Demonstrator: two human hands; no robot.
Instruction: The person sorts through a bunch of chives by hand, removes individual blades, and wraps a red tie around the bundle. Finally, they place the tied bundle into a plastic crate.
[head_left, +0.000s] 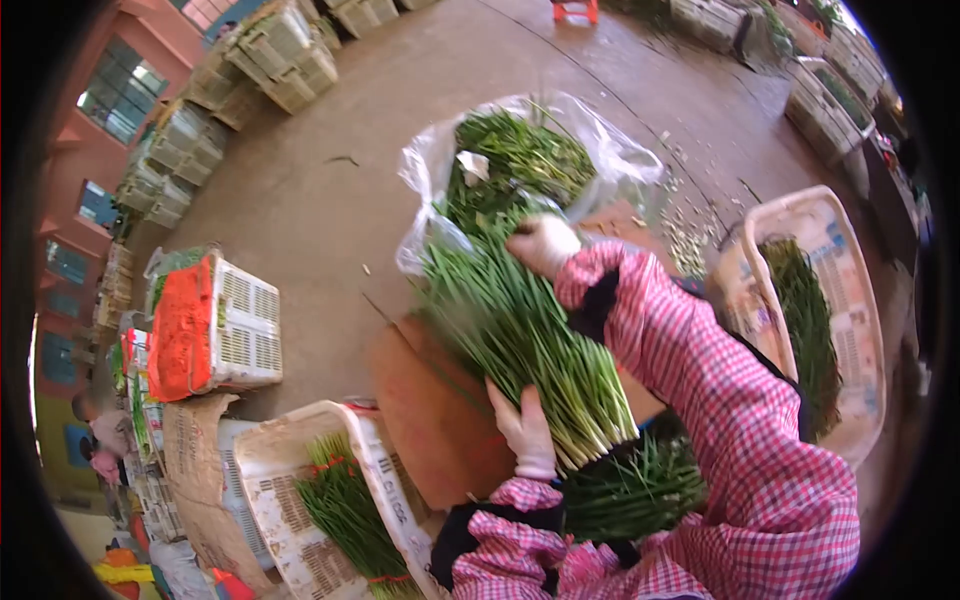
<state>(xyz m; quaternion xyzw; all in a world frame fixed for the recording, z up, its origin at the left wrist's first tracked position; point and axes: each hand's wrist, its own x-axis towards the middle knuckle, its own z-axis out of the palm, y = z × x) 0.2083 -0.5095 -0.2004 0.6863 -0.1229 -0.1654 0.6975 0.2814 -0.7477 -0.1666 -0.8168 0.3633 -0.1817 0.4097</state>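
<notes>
Crates stand stacked along the wall of a wide, smooth floor. One big bundle of green stalks lies across the brown cardboard, leaves towards its far edge, by one plastic bag of greens. Two stalk-filled baskets flank it. The right hand curls over the leaves; the left hand touches the stems, its grip unclear.

Floor, brown, smooth, marked by dark lines. Borne directly: clear plastic bag, filled with greens, centre; white scraps, scattered right; green leaf, left; stacked crates, far left; orange stool, far.
</notes>
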